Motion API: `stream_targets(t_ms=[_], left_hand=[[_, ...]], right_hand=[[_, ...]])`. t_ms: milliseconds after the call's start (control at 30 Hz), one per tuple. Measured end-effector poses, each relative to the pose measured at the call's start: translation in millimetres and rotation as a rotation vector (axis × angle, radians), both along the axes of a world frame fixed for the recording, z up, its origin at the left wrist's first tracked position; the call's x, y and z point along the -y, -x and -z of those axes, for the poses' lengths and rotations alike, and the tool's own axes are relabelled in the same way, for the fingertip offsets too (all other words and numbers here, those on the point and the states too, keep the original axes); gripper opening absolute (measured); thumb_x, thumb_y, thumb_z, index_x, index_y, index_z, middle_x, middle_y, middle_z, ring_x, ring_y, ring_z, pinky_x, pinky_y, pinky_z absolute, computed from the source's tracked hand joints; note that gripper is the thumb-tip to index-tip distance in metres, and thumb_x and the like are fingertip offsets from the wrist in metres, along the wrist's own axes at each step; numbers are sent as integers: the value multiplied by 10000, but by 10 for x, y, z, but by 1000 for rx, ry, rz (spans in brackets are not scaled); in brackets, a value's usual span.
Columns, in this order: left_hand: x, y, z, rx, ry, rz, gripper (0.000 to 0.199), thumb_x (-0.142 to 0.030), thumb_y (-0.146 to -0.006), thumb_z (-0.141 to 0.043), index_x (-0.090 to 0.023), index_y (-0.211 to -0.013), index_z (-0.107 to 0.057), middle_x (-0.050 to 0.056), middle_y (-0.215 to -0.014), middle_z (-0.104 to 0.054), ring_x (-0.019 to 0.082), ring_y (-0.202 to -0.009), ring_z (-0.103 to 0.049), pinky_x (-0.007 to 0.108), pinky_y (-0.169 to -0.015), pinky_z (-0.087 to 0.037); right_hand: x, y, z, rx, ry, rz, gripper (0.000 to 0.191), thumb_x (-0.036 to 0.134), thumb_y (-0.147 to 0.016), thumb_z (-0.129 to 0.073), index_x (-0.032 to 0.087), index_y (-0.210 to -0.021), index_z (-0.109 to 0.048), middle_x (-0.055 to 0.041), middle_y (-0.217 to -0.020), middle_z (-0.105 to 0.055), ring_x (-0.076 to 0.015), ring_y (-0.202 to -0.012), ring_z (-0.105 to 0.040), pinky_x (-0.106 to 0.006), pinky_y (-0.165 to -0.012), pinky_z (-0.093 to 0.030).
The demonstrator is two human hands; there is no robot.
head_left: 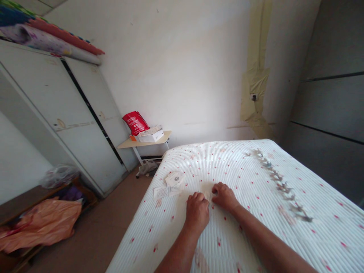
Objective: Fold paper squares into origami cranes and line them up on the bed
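My left hand is closed, its knuckles up, low over the middle of the bed. Close to its right is my right hand, fingers curled inward toward the left one. A small pale piece, perhaps paper, shows between the two hands; its kind and how each hand grips it are too blurred to tell. To the left of my hands lie pale printed paper slips and a card-like piece with a dark round mark. Along the right side of the bed runs a row of several small grey-brown figures, blurred.
The bed has a white ribbed cover with red dots. Beyond its far left corner, a small table carries a red bag and a white box. A cabinet and an orange plastic bag are at left.
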State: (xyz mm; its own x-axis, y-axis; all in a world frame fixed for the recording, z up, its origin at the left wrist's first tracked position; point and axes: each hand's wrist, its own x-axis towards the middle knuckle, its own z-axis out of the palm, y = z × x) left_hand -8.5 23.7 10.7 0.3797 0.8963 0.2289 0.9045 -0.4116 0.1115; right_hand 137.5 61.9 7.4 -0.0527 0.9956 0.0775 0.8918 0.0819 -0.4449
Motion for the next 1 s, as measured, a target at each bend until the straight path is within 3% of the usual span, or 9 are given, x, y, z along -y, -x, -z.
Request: stream_targets(t_ms=[567, 1000], left_hand=[[17, -15, -41, -1, 35, -23, 220, -133, -800, -451, -195, -775, -661, 65, -864, -579, 187, -912, -468, 325, -778, -325], [16, 25, 2, 54, -20, 5, 167, -134, -739, -499, -208, -799, -636, 42, -857, -555, 183, -903, -460, 320, -762, -330]], right_hand=[[-81, -113, 41, -81, -18, -42, 252, 20, -611, -484, 148, -782, -617, -48, -862, -614, -137, -816, -549, -207, -713, -372], [-41, -178, -24, -129, -31, -44, 305, -27, -610, -421, 149, -757, -622, -41, -835, -635, -121, -783, -574, -187, -718, -399]])
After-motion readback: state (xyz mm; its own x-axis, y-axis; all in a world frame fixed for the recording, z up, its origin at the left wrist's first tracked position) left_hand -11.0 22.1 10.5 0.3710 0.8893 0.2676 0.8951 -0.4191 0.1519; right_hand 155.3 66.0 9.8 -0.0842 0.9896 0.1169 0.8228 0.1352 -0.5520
